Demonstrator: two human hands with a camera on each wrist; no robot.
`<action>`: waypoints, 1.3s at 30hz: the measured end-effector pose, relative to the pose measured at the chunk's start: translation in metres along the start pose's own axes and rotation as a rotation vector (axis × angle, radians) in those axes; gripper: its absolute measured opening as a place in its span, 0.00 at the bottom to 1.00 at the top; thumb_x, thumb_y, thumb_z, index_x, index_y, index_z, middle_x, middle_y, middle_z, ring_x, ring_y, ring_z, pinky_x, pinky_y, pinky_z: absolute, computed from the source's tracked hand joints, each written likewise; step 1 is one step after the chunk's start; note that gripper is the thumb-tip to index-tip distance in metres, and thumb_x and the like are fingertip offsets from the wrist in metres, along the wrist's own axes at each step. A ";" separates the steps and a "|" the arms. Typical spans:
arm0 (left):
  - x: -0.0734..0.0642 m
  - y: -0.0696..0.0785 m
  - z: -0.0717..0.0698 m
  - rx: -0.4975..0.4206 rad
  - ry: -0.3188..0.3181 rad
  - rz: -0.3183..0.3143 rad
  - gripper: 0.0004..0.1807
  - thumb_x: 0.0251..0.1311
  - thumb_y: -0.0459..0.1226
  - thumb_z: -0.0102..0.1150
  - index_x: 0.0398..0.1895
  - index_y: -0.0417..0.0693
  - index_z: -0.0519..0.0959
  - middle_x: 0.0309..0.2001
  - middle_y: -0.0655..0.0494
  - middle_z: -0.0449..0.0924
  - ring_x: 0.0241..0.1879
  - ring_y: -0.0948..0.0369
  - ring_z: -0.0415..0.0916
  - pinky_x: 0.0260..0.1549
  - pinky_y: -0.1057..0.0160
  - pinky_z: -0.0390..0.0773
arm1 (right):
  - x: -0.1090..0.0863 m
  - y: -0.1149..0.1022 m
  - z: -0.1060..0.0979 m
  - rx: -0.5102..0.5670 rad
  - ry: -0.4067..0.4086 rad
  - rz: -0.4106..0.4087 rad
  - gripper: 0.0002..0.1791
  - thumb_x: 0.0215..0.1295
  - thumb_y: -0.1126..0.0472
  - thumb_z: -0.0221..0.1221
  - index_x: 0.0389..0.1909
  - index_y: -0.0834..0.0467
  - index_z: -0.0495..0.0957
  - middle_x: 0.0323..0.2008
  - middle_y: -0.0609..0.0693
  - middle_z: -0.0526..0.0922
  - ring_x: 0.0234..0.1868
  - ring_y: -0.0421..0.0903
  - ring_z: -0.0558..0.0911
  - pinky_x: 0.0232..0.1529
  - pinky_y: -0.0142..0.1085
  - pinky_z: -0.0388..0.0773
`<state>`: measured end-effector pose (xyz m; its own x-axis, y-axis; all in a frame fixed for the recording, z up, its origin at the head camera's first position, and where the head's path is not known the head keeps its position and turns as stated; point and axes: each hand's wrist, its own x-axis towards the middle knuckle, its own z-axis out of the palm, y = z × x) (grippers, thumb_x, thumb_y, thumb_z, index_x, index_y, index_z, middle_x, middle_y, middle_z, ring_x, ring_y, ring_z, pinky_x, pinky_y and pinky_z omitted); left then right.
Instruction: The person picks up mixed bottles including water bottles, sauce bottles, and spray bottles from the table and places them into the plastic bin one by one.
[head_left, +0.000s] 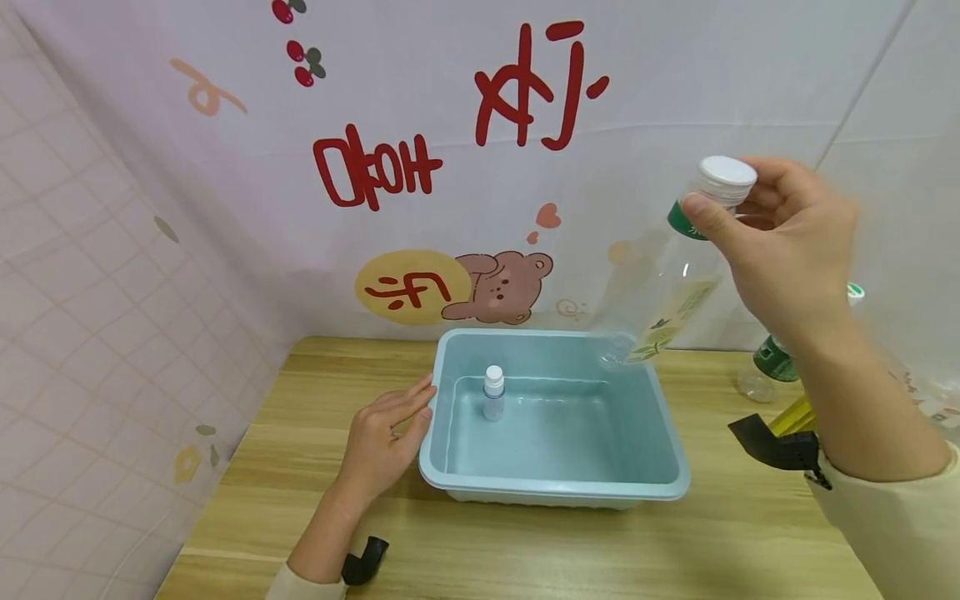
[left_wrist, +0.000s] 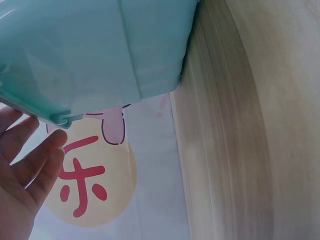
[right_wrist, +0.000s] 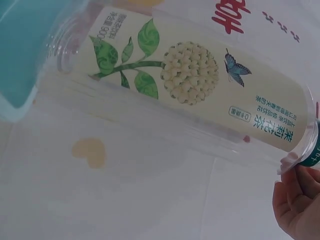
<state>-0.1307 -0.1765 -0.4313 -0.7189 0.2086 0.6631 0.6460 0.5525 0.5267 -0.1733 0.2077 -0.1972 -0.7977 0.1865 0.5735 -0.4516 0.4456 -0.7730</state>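
My right hand [head_left: 798, 242] grips a large clear plastic bottle [head_left: 678, 283] by its neck, just under the white cap. The bottle hangs tilted, its base over the back right rim of a light blue plastic basin [head_left: 555, 490]. In the right wrist view the bottle's cream label [right_wrist: 190, 75] shows a white flower and a butterfly. My left hand [head_left: 390, 433] rests against the basin's left rim with its fingers fairly straight; the left wrist view shows the fingertips at the rim's edge. Inside the basin, near its left side, a small bottle [head_left: 493, 393] with a white cap stands upright.
Behind my right forearm stands another clear bottle [head_left: 776, 358] with a green band, partly hidden. A yellow object [head_left: 793, 415] lies near it. The basin sits on a wooden table [head_left: 315, 400] against a printed wall covering [head_left: 630, 167].
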 end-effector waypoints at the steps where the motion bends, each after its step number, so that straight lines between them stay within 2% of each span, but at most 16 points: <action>1: 0.000 0.000 0.000 -0.001 0.002 0.000 0.18 0.61 0.27 0.67 0.55 0.36 0.87 0.59 0.47 0.84 0.52 0.48 0.87 0.46 0.44 0.87 | -0.002 0.000 0.003 -0.005 -0.014 -0.006 0.21 0.62 0.65 0.74 0.55 0.54 0.84 0.41 0.37 0.90 0.40 0.36 0.87 0.45 0.22 0.79; 5: 0.000 0.000 0.000 -0.003 0.005 -0.005 0.17 0.61 0.27 0.67 0.54 0.36 0.87 0.59 0.46 0.84 0.52 0.48 0.87 0.46 0.44 0.87 | -0.008 -0.002 0.016 -0.045 -0.069 -0.024 0.23 0.63 0.61 0.74 0.59 0.57 0.83 0.43 0.36 0.89 0.42 0.37 0.86 0.46 0.23 0.79; 9: 0.000 -0.001 0.000 -0.002 -0.001 -0.005 0.18 0.61 0.27 0.67 0.55 0.37 0.87 0.59 0.46 0.84 0.52 0.49 0.87 0.46 0.44 0.87 | -0.014 -0.002 0.026 -0.079 -0.109 -0.005 0.25 0.64 0.58 0.74 0.60 0.57 0.81 0.45 0.38 0.88 0.45 0.37 0.84 0.49 0.26 0.77; 15: 0.000 0.000 0.000 0.005 -0.006 -0.008 0.18 0.61 0.27 0.67 0.55 0.38 0.87 0.60 0.47 0.84 0.52 0.49 0.87 0.47 0.45 0.87 | -0.022 0.001 0.042 -0.111 -0.218 0.033 0.27 0.67 0.55 0.72 0.63 0.61 0.78 0.51 0.50 0.86 0.47 0.39 0.81 0.49 0.30 0.75; 20: 0.000 0.000 0.000 0.000 -0.013 -0.015 0.18 0.62 0.28 0.67 0.56 0.38 0.87 0.61 0.48 0.84 0.53 0.49 0.86 0.47 0.45 0.87 | -0.026 0.006 0.051 -0.127 -0.326 0.055 0.28 0.66 0.54 0.72 0.62 0.61 0.77 0.51 0.55 0.86 0.47 0.42 0.81 0.48 0.31 0.75; 27: 0.000 0.001 -0.001 0.011 -0.012 -0.014 0.18 0.61 0.28 0.67 0.56 0.38 0.87 0.60 0.47 0.84 0.53 0.48 0.86 0.47 0.44 0.87 | -0.028 0.015 0.059 -0.158 -0.448 0.117 0.30 0.65 0.49 0.73 0.60 0.61 0.78 0.50 0.55 0.87 0.45 0.48 0.85 0.41 0.31 0.79; 34: -0.001 0.001 0.000 0.009 -0.011 -0.011 0.18 0.61 0.27 0.67 0.56 0.37 0.87 0.60 0.46 0.84 0.52 0.48 0.87 0.47 0.44 0.87 | -0.033 0.027 0.067 -0.175 -0.537 0.142 0.29 0.63 0.49 0.74 0.56 0.62 0.77 0.50 0.53 0.82 0.47 0.49 0.84 0.44 0.42 0.80; 39: -0.001 0.000 0.000 0.012 -0.010 -0.016 0.18 0.61 0.28 0.68 0.56 0.38 0.87 0.61 0.48 0.84 0.53 0.49 0.86 0.47 0.44 0.87 | -0.038 0.035 0.073 -0.217 -0.591 0.147 0.28 0.61 0.50 0.75 0.54 0.62 0.77 0.46 0.54 0.85 0.46 0.51 0.83 0.43 0.45 0.79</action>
<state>-0.1301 -0.1766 -0.4320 -0.7321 0.2075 0.6488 0.6309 0.5659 0.5308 -0.1880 0.1523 -0.2661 -0.9588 -0.2265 0.1715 -0.2786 0.6309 -0.7242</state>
